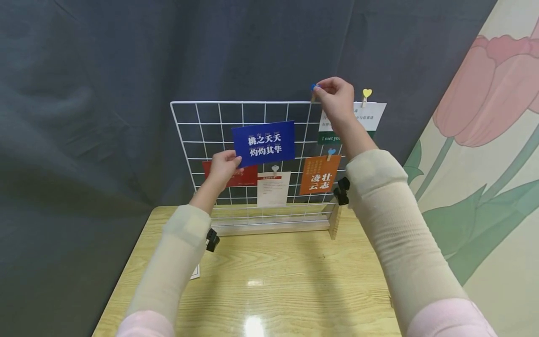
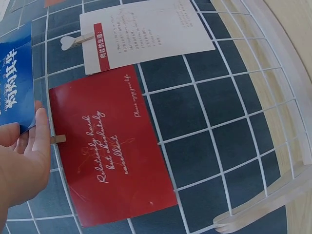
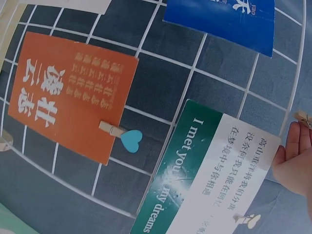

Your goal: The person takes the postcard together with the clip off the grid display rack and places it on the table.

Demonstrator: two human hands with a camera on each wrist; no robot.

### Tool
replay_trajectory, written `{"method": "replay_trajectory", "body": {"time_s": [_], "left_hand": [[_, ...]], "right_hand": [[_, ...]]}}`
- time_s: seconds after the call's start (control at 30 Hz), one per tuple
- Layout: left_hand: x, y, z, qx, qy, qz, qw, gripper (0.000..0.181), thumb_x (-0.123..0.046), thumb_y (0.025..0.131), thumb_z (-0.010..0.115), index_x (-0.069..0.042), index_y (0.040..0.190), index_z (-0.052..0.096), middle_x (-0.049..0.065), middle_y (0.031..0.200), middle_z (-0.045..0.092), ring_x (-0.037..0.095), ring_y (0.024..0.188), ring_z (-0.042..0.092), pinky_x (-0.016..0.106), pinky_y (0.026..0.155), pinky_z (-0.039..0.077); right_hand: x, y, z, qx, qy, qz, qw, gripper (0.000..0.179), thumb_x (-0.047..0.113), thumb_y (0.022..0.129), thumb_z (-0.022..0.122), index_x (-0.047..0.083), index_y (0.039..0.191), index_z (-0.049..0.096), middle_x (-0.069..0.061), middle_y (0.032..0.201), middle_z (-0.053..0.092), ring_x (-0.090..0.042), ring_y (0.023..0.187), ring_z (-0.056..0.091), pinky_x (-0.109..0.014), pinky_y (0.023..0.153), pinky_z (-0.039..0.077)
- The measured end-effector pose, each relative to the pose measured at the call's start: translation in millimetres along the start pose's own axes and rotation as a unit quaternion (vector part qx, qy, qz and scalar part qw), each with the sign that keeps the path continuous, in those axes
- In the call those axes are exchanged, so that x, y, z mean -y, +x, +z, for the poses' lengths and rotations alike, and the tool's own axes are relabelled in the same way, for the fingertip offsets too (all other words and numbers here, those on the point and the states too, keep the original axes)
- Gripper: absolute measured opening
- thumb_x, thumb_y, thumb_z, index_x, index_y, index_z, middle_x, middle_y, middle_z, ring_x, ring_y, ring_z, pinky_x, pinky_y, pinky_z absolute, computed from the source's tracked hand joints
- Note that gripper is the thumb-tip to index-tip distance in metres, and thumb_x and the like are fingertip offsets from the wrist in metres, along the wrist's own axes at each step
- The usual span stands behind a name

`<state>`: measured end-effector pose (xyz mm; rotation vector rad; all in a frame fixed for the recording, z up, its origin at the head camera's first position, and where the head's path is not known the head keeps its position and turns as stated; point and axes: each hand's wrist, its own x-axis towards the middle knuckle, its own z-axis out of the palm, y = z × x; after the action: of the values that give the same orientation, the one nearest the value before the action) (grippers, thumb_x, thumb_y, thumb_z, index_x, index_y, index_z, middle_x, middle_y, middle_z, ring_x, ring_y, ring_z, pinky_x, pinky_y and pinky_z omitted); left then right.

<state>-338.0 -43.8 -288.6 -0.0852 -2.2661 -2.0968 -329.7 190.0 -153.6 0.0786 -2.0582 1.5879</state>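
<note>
My left hand (image 1: 223,169) pinches the lower left corner of a blue card (image 1: 269,142) with white characters. That card tilts slightly in front of a white wire grid (image 1: 236,101). My right hand (image 1: 338,100) pinches a small wooden clothespin (image 3: 303,118) with a blue top at the grid's upper wire. In the left wrist view, a red card (image 2: 112,161) hangs beside the left fingers, held by a clothespin (image 2: 58,139). A green and white card (image 3: 204,170) hangs close to the right hand, under a clothespin with a yellow heart (image 1: 367,93).
An orange card (image 1: 320,174) hangs from a blue-heart clothespin (image 3: 127,138). Left of it is a white card (image 1: 273,194) with a white-heart clothespin (image 2: 73,42). The grid stands in a wooden base (image 1: 269,228) on a wooden table (image 1: 269,271). A dark curtain (image 1: 126,56) hangs behind.
</note>
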Motion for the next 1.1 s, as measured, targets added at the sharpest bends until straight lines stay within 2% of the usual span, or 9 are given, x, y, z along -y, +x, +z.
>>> {"method": "replay_trajectory", "body": {"time_s": [0.17, 0.3, 0.6, 0.9, 1.1], "left_hand": [[3.9, -2.4, -2.0, 0.007, -0.018, -0.010, 0.9998, 0.025, 0.002, 0.087, 0.046, 0.007, 0.110, 0.053, 0.020, 0.103, 0.056, 0.025, 0.084, 0.055, 0.029, 0.071, 0.048], [7.6, -3.8, -5.2, 0.014, -0.026, -0.019, 0.9994, 0.025, 0.001, 0.087, 0.046, 0.007, 0.111, 0.052, 0.020, 0.104, 0.055, 0.025, 0.088, 0.055, 0.027, 0.071, 0.048], [18.1, -4.6, -12.5, 0.014, -0.025, -0.031, 0.9991, 0.026, 0.000, 0.088, 0.046, 0.007, 0.112, 0.052, 0.020, 0.105, 0.055, 0.024, 0.086, 0.055, 0.025, 0.070, 0.048], [36.7, -8.9, -19.3, 0.025, -0.036, -0.037, 0.9984, 0.026, 0.003, 0.087, 0.045, 0.011, 0.111, 0.050, 0.021, 0.098, 0.053, 0.019, 0.079, 0.054, 0.027, 0.072, 0.048], [48.1, -13.2, -26.4, 0.026, -0.035, -0.043, 0.9981, 0.027, 0.003, 0.087, 0.045, 0.012, 0.112, 0.048, 0.023, 0.104, 0.051, 0.022, 0.084, 0.054, 0.027, 0.070, 0.048]], "right_hand": [[-3.4, -2.5, -3.7, 0.004, -0.006, -0.014, 0.9999, 0.016, 0.014, 0.084, 0.057, 0.004, 0.095, 0.058, -0.001, 0.085, 0.049, -0.010, 0.080, 0.044, -0.024, 0.070, 0.037], [-4.8, -6.3, -6.1, 0.010, -0.008, -0.028, 0.9995, 0.017, 0.015, 0.083, 0.058, 0.004, 0.095, 0.058, -0.001, 0.083, 0.050, -0.011, 0.080, 0.044, -0.024, 0.068, 0.036], [-9.2, -13.9, -13.2, 0.016, -0.005, -0.059, 0.9981, 0.017, 0.014, 0.082, 0.059, 0.003, 0.094, 0.060, 0.000, 0.081, 0.054, -0.011, 0.075, 0.047, -0.022, 0.064, 0.037], [-19.3, -24.9, -22.9, 0.013, -0.007, -0.085, 0.9963, 0.017, 0.013, 0.080, 0.061, 0.002, 0.092, 0.061, -0.001, 0.083, 0.056, -0.011, 0.075, 0.048, -0.021, 0.063, 0.038], [-26.1, -32.8, -27.8, 0.017, -0.004, -0.094, 0.9955, 0.015, 0.012, 0.081, 0.060, 0.002, 0.092, 0.061, 0.000, 0.082, 0.057, -0.010, 0.074, 0.050, -0.019, 0.063, 0.039]]}}
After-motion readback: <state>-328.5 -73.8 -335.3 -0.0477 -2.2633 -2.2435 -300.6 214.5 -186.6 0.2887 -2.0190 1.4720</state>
